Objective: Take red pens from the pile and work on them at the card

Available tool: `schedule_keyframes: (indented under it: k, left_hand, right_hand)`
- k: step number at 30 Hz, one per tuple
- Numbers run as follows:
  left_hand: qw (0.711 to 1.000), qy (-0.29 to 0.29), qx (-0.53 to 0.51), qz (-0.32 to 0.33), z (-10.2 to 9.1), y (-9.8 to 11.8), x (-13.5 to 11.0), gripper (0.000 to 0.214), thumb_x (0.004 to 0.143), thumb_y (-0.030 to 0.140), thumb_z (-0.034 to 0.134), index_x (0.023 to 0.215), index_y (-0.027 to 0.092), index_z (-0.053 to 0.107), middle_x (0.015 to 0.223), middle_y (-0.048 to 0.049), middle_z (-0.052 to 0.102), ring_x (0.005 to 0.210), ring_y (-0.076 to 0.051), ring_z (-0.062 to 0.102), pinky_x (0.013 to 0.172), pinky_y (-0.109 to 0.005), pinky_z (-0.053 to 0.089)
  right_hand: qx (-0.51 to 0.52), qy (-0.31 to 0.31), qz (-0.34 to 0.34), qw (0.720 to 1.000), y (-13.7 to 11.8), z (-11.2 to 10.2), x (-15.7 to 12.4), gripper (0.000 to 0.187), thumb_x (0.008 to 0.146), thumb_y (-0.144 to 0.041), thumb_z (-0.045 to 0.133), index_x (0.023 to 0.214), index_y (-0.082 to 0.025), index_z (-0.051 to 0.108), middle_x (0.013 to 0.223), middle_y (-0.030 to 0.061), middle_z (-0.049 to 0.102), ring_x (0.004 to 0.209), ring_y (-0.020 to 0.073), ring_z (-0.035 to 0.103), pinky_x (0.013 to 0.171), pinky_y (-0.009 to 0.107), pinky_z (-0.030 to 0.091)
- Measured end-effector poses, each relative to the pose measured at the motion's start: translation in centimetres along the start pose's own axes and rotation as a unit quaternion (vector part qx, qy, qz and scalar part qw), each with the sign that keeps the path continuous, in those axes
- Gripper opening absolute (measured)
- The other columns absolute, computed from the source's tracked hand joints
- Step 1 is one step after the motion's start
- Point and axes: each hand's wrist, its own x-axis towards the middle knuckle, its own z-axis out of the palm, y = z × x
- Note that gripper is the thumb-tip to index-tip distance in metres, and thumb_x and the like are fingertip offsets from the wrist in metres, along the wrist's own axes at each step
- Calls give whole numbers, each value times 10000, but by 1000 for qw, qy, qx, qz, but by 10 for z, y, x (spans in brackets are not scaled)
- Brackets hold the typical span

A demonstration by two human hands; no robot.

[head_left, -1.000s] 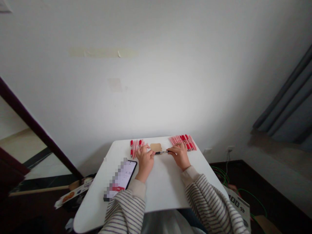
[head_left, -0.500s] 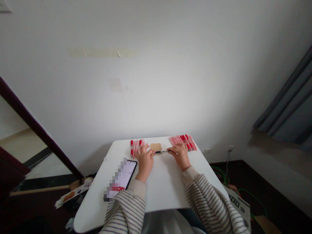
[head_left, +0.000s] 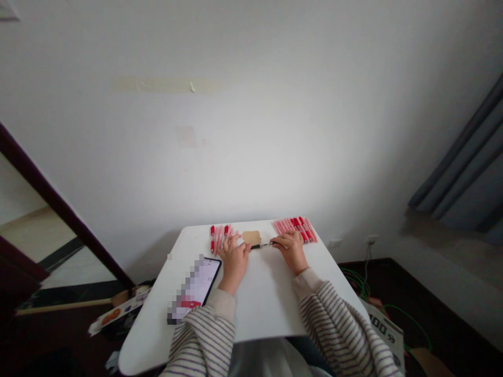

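A black pen (head_left: 261, 245) is held level between two hands just below the centre of the frame, above the far half of a white table (head_left: 267, 303). Its left end is gripped by the closed fingers of the left hand (head_left: 234, 258), and its right end is pinched by the fingertips of the right hand (head_left: 291, 250); both grips are closed on the pen, though the exact finger contact is too small to be made out. Whether the pen is lifted clear of the table or rests on it cannot be told. A small brown card (head_left: 251, 236) is seen lying just behind the pen, between the two hands. A short row of red pens (head_left: 218, 234) is laid out by the left hand at the table's far edge, and a larger row of red and pink pens (head_left: 295, 228) is spread beside the right hand. A phone (head_left: 195, 288), its screen lit, is set on the table at lower left of centre. Striped sleeves (head_left: 334, 324) are worn on both arms. A bare wall (head_left: 251, 131) is shown across the upper frame, a grey curtain (head_left: 467, 178) at right, and green cables (head_left: 356, 280) on the dark floor at lower right.
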Motion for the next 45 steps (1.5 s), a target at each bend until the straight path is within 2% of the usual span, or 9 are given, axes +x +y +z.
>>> schedule_keyframes:
  k: [5, 9, 13, 15, 18, 23, 33, 39, 45]
  left_hand:
    - [1000, -1, -10, 24, -1, 1, -1, 292, 759, 412, 691, 1020, 283, 684, 1256, -87, 597, 1257, -318, 428, 1091, -606, 232]
    - [1000, -11, -11, 27, 0, 0, -1, 130, 788, 374, 661, 862, 276, 703, 1215, -64, 612, 1237, -312, 437, 1073, -607, 246]
    - [1000, -7, -7, 11, 2, -1, -1, 221, 866, 376, 547, 778, 266, 718, 1201, -63, 628, 1216, -314, 448, 1072, -633, 212]
    - [1000, -4, -9, 9, 2, 0, -1, 198, 845, 405, 579, 897, 276, 718, 1230, -75, 616, 1230, -323, 441, 1067, -626, 231]
    - [1000, -8, -15, 22, 0, 0, -1, 329, 763, 420, 684, 1062, 282, 671, 1244, -88, 599, 1235, -318, 442, 1066, -590, 268]
    - [999, -26, -17, 21, 0, 0, -1, 133, 809, 370, 633, 859, 272, 708, 1207, -59, 611, 1224, -299, 434, 1059, -588, 261]
    - [997, -40, -61, -17, 3, 4, 1, 429, 906, 366, 465, 567, 222, 685, 1170, -46, 662, 1199, -294, 457, 1058, -605, 242]
    - [996, -15, -80, -32, 7, -3, 2, 430, 905, 350, 452, 565, 205, 671, 1162, -45, 673, 1192, -276, 467, 1062, -550, 274]
    - [998, 16, -28, -53, 6, -6, 3, 255, 867, 334, 519, 772, 219, 726, 1220, -79, 637, 1195, -303, 464, 1070, -582, 291]
  right_hand:
    - [2, 2, 1, 1000, 2, 1, 0, 158, 894, -356, 603, 936, -358, 756, 942, 8, 732, 1048, 275, 456, 976, 474, 260]
    - [2, -2, 2, 1000, 3, 2, 0, 170, 898, -373, 591, 944, -364, 755, 943, 15, 731, 1052, 281, 457, 963, 480, 271]
    - [11, -3, 8, 1000, 3, 2, 0, 163, 897, -356, 598, 935, -358, 757, 941, 8, 733, 1050, 279, 456, 969, 474, 268]
    - [12, -1, 10, 1000, 2, 2, 0, 156, 893, -346, 606, 932, -357, 757, 942, 4, 734, 1053, 276, 456, 970, 472, 270]
    - [4, 0, 10, 1000, 3, 2, 0, 150, 889, -342, 613, 927, -358, 758, 943, 6, 734, 1042, 270, 466, 958, 463, 289]
    - [-6, -3, 4, 1000, 3, 1, 1, 148, 883, -343, 619, 932, -351, 758, 938, 12, 736, 1030, 269, 476, 945, 458, 304]
    - [42, 4, 17, 999, 4, 4, 1, 146, 878, -306, 614, 891, -328, 758, 962, 7, 736, 1035, 280, 460, 950, 457, 295]
    - [46, 36, 41, 997, 14, 3, 4, 154, 876, -310, 601, 865, -297, 755, 955, 31, 735, 1010, 274, 486, 927, 446, 316]
    - [49, 70, 63, 994, 15, 2, 3, 193, 888, -320, 568, 879, -275, 756, 966, 42, 735, 1003, 276, 477, 937, 447, 294]
